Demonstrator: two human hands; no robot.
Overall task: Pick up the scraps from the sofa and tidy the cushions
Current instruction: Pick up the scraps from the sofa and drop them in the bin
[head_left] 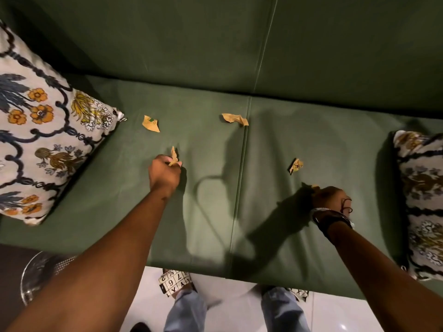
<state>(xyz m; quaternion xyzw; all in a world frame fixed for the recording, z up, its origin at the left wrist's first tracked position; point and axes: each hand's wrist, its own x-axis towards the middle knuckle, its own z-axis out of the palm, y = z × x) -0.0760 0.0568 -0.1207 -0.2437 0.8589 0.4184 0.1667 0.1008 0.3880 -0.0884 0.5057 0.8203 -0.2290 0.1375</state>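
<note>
Now I'm pinching a scrap [174,156] in my left hand [165,173], closing my right hand [329,198] on another; three scraps are lying mid-frame, cushions [43,130] waiting at the edges.

Both arms reach forward, left hand [165,172] and right hand [329,198] fisted.

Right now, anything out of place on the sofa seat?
Yes. Three torn tan paper scraps lie loose on the green seat: one near the left cushion, one by the centre seam, one further right. Each hand already pinches another. The left cushion sits askew.
</note>
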